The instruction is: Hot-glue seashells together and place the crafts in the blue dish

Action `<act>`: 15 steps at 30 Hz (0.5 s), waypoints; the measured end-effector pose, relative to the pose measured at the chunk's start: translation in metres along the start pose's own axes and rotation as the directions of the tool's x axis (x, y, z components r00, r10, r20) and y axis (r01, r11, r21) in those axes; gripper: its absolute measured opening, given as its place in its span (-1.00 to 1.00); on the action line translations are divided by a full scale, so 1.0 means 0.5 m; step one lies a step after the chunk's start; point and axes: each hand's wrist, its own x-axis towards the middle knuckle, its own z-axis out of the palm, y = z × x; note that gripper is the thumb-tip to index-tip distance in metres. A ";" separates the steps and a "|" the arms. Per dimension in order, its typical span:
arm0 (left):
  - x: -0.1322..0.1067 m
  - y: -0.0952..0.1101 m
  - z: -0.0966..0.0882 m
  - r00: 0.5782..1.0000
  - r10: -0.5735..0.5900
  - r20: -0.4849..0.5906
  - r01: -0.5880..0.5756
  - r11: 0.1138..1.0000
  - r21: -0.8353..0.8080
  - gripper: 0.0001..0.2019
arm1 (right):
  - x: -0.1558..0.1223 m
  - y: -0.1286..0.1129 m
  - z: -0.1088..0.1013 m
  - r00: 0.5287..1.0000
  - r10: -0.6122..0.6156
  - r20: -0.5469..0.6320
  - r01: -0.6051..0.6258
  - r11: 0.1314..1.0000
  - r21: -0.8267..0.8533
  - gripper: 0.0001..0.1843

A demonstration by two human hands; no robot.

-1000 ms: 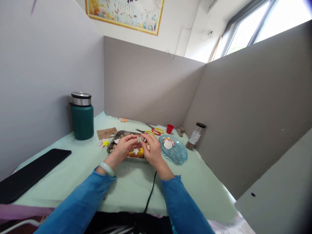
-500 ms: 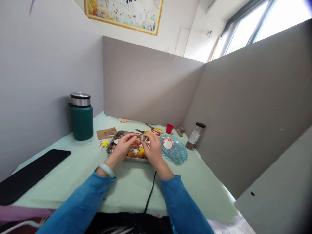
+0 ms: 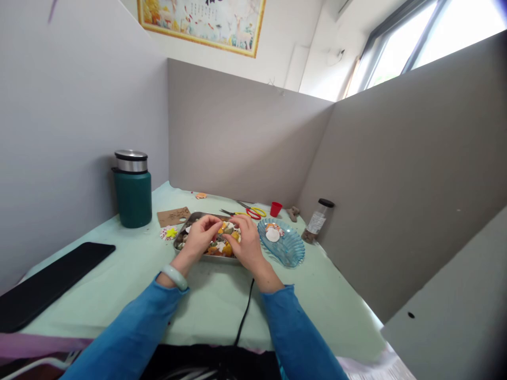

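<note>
Both of my hands hover over a metal tray (image 3: 186, 222) filled with several small shells and colourful bits. My left hand (image 3: 200, 238) has its fingers curled, pinching a small piece at the fingertips. My right hand (image 3: 244, 244) is also curled, its fingertips meeting the left hand's over a small orange and white piece (image 3: 225, 228). A jade bangle (image 3: 173, 275) sits on my left wrist. Right of the tray lies a blue glass dish (image 3: 287, 249) holding a white shell (image 3: 272, 235).
A green thermos (image 3: 132, 190) stands at the back left, a black flat pad (image 3: 47, 284) at the left edge. Red-and-yellow scissors (image 3: 253, 212), a red cup (image 3: 275, 209) and a small jar (image 3: 318, 220) lie behind. A black cable (image 3: 243, 314) runs toward me. Grey partitions enclose the table.
My hands have dropped slightly toward the tray, and the small piece between my fingertips has turned, now showing orange where it showed pale before.
</note>
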 end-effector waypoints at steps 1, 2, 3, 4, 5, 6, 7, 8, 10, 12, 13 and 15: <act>0.002 -0.003 -0.002 1.000 0.003 -0.004 -0.003 1.000 0.016 -0.76 | 0.000 -0.001 0.000 1.000 0.001 0.005 -0.001 1.000 0.004 -0.68; 0.003 -0.007 -0.004 1.000 0.005 -0.004 -0.005 0.999 0.033 -0.76 | 0.000 -0.001 0.000 1.000 0.002 0.008 -0.002 1.000 0.009 -0.66; 0.004 -0.010 -0.006 1.000 0.006 -0.004 -0.006 0.999 0.052 -0.76 | -0.001 -0.001 0.000 1.000 0.003 0.010 -0.003 1.000 0.015 -0.65; 0.006 -0.013 -0.007 1.000 0.009 -0.005 -0.008 0.997 0.071 -0.76 | -0.001 -0.001 0.000 1.000 0.002 0.011 -0.003 1.000 0.019 -0.65; 0.007 -0.016 -0.008 1.000 0.013 -0.010 -0.012 0.996 0.093 -0.75 | -0.002 -0.001 0.000 1.000 0.002 0.009 -0.002 1.000 0.020 -0.66; 0.009 -0.018 -0.010 1.000 0.020 -0.021 -0.017 0.993 0.119 -0.75 | -0.002 0.000 0.000 1.000 0.003 0.006 -0.003 1.000 0.015 -0.67; 0.010 -0.020 -0.012 0.999 0.027 -0.035 -0.022 0.989 0.150 -0.75 | -0.002 0.000 0.001 1.000 0.009 -0.003 -0.009 1.000 0.004 -0.68; 0.012 -0.021 -0.015 0.998 0.035 -0.050 -0.025 0.982 0.187 -0.75 | -0.003 0.001 0.001 1.000 0.018 -0.015 -0.019 1.000 -0.009 -0.70; 0.015 -0.024 -0.022 0.996 0.053 -0.073 -0.030 0.959 0.281 -0.75 | -0.003 0.003 0.001 0.998 0.042 -0.042 -0.044 0.999 -0.030 -0.75; 0.020 -0.027 -0.029 0.995 0.075 -0.068 -0.042 0.916 0.400 -0.77 | -0.003 0.005 0.001 0.996 0.062 -0.060 -0.064 0.997 -0.041 -0.78; 0.023 -0.029 -0.031 0.995 0.087 -0.050 -0.054 0.885 0.462 -0.79 | -0.003 0.006 0.001 0.996 0.066 -0.065 -0.069 0.997 -0.043 -0.79; 0.031 -0.034 -0.032 0.994 0.102 0.026 -0.099 0.813 0.574 -0.83 | -0.002 0.007 0.001 0.995 0.069 -0.068 -0.073 0.996 -0.047 -0.80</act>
